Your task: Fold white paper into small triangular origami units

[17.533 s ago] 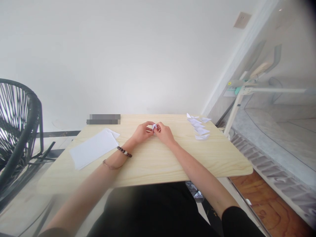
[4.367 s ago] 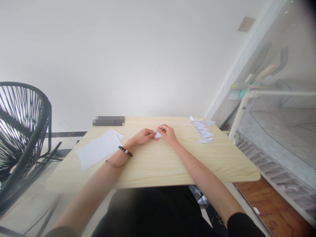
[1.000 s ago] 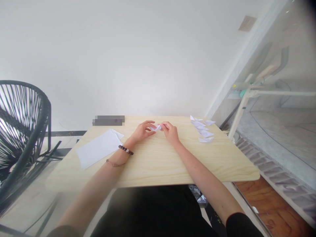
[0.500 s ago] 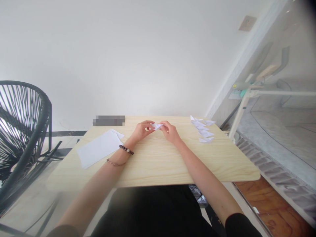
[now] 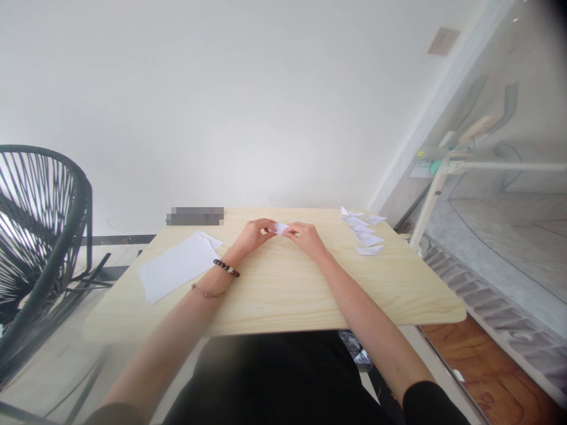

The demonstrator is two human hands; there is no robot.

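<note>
A small folded white paper (image 5: 280, 228) is held over the far middle of the wooden table (image 5: 283, 283). My left hand (image 5: 256, 234) pinches its left end, thumb and fingers closed on it. From the other side, my right hand (image 5: 305, 237) grips the right end between thumb and forefinger. The fingertips cover both ends, so the exact folded shape is hard to make out. On the table to the right lie several folded paper boats (image 5: 367, 238), set in a loose column. White paper sheets (image 5: 179, 268) are stacked beside my left forearm.
A dark, pixelated object (image 5: 195, 216) lies at the table's back left edge, near the wall. A black corded chair (image 5: 80, 200) stands at the left. To the right are a white metal frame (image 5: 427, 206) and a bed-like surface with a grey pleated skirt (image 5: 491, 319).
The fingers of my right hand have shifted on the folded paper, and its right tip is now covered. My left hand stays almost in place. The boats and sheets have not moved.
</note>
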